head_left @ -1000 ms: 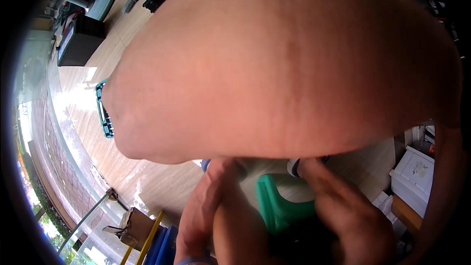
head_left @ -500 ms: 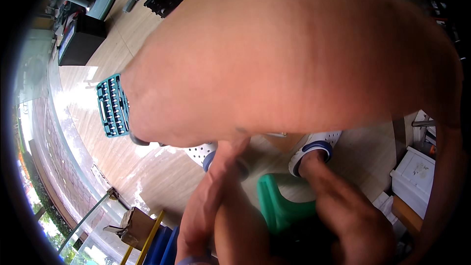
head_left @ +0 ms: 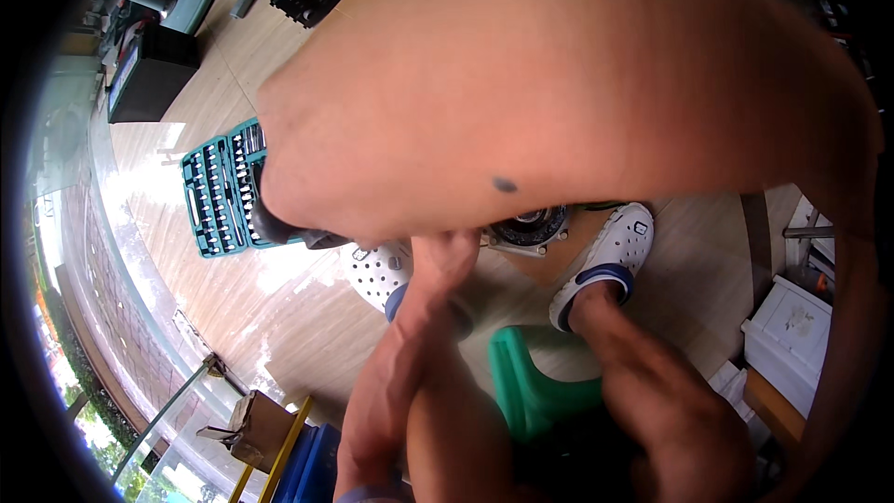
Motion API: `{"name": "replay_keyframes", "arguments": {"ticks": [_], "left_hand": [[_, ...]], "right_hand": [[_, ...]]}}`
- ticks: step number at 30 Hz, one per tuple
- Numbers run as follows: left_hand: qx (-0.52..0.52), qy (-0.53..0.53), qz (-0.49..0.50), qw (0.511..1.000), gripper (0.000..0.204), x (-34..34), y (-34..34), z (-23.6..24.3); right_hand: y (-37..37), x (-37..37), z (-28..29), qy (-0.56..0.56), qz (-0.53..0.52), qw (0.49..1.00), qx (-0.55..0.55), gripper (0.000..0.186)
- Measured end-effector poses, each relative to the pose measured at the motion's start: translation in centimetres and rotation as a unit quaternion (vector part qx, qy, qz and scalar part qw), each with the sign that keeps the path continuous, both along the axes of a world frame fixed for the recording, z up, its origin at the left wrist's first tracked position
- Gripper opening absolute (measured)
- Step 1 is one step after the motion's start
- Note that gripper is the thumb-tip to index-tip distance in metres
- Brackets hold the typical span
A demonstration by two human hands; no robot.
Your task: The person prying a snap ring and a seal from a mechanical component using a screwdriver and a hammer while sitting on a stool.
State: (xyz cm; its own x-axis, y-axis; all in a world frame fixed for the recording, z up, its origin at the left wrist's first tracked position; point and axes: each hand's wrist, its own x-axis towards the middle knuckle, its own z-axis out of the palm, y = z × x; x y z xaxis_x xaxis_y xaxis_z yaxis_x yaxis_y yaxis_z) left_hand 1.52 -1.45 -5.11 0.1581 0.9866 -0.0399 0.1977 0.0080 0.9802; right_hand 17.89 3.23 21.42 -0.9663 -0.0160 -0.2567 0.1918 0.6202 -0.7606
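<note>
My right forearm fills the upper middle of the head view, very close and slightly blurred. My right hand [head_left: 289, 186] seems to lie at its left end, with its fingers out of sight. Just below that end a black object [head_left: 275, 226] shows in part; whether I hold it is unclear. My left hand [head_left: 449, 256] reaches up between my feet, its fingers hidden behind the right forearm. Close to its right is a round black part with a metal flange and bolts [head_left: 528, 231], on brown cardboard [head_left: 549, 265]. Most of this part is covered by my arm.
A teal socket-set case [head_left: 219, 196] lies open on the floor at left. White clogs [head_left: 619, 233] are on my feet, with a green stool [head_left: 521, 391] below me. A black box [head_left: 154, 74], a cardboard box [head_left: 261, 430] and a white container [head_left: 787, 340] stand around.
My right forearm has shifted upward and a little to the right. More of the socket case, the clogs and the round black part has come into sight. My left arm stays about where it was.
</note>
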Motion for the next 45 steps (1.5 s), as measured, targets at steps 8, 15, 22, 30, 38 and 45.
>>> {"name": "replay_keyframes", "arguments": {"ticks": [8, 15, 22, 30, 38, 45], "left_hand": [[-0.019, -0.106, -0.046, 0.993, 0.021, 1.0, 0.7, 2.5], [-0.058, -0.09, -0.006, 0.994, 0.017, 0.5, 0.9, 4.0], [-0.108, -0.177, 0.084, 0.975, 0.019, -0.6, 1.9, 6.2], [-0.151, -0.136, 0.097, 0.974, 0.026, -2.3, 0.0, 7.2], [-0.197, -0.118, 0.093, 0.969, 0.025, -1.9, 0.3, 7.5], [-0.205, -0.098, 0.084, 0.97, 0.027, -1.7, 0.1, 7.1]], "right_hand": [[6.5, -1.6, 0.1, -0.05, -0.032, 0.998, 0.037, 0.038], [10.9, 2.4, -2.2, -0.036, -0.2, 0.977, 0.068, 0.036], [2.0, 14.0, -11.7, 0.019, -0.652, 0.758, 0.027, 0.052], [-4.4, 20.1, -18.6, -0.057, -0.88, 0.452, -0.132, 0.043], [-7.3, 21.7, -23.4, -0.115, -0.88, 0.398, -0.232, 0.041], [-7.1, 20.5, -23.4, -0.107, -0.828, 0.478, -0.272, 0.04]]}}
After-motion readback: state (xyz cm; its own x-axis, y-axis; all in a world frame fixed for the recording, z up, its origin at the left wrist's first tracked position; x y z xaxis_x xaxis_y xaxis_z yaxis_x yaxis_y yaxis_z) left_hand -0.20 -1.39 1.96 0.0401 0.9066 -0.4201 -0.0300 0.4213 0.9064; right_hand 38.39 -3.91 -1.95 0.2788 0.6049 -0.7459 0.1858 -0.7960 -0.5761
